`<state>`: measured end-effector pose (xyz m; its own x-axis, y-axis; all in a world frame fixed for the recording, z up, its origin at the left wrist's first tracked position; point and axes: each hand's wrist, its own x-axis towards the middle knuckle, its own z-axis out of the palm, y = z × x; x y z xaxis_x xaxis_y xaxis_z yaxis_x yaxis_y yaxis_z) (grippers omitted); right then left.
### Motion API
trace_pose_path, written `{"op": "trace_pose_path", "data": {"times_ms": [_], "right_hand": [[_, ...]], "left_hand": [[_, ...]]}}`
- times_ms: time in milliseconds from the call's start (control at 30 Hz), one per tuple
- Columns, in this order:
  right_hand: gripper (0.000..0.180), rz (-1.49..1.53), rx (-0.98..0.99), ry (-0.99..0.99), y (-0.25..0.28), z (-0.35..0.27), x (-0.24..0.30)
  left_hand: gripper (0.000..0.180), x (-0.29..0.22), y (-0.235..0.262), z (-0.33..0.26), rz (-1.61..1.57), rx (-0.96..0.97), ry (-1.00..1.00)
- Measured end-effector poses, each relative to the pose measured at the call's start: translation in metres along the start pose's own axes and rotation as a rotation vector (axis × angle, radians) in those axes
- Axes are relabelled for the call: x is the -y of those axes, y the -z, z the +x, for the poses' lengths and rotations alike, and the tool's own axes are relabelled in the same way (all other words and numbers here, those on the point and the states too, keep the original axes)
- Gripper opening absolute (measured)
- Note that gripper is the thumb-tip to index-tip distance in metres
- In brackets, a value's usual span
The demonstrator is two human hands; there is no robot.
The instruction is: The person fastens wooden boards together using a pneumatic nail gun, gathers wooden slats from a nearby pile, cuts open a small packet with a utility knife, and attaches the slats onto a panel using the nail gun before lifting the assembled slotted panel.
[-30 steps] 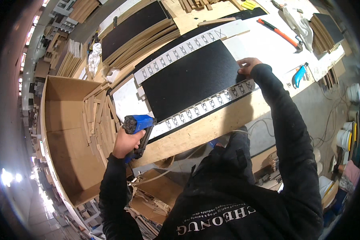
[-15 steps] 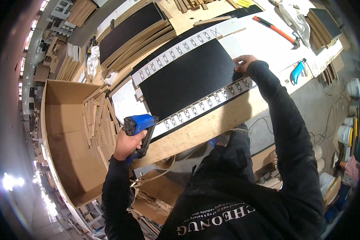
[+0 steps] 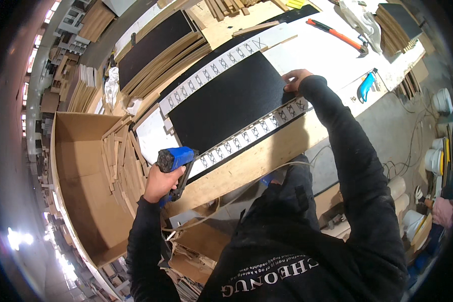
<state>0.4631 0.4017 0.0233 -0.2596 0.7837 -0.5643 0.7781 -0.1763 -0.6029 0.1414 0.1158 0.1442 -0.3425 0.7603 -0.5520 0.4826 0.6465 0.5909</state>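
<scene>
My left hand (image 3: pixel 161 183) is wrapped round the grip of a blue and black nail gun (image 3: pixel 173 159). The gun's nose is by the near left corner of a flat black panel (image 3: pixel 226 98), close to the end of the near marked strip (image 3: pixel 254 132). A second white strip with black cross marks (image 3: pixel 211 73) runs along the panel's far edge. At the panel's right end, the bent fingers of my right hand (image 3: pixel 298 81) hold its edge. Whether the gun's tip touches the panel, I cannot tell.
Left of the bench stands a large cardboard box (image 3: pixel 88 186) with wooden offcuts (image 3: pixel 120 156) heaped beside its wall. Stacked dark boards (image 3: pixel 156 50) lie farther back. An orange-handled hammer (image 3: pixel 337 38) and a light-blue tool (image 3: pixel 366 88) rest at the right. A hose (image 3: pixel 236 196) hangs below the bench.
The view has shifted, so the bench and panel appear slightly farther left. The nail gun sits a little nearer the close strip's end. My right hand stays at the panel's right end.
</scene>
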Motion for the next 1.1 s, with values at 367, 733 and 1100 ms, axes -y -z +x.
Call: {"op": "trace_pose_path", "data": {"times_ms": [367,733,1100], "right_hand": [[0.043,0.008,0.007,-0.01,0.001,0.004,-0.001],[0.042,0.05,0.046,-0.043,0.003,0.005,-0.004],[0.041,-0.009,0.004,0.024,0.004,-0.005,0.002]], "left_hand": [[0.018,-0.017,-0.012,0.009,-0.014,-0.004,-0.049],[0.017,-0.03,-0.02,0.008,-0.083,-0.002,-0.066],[0.016,-0.039,-0.029,0.019,0.098,0.012,-0.09]]}}
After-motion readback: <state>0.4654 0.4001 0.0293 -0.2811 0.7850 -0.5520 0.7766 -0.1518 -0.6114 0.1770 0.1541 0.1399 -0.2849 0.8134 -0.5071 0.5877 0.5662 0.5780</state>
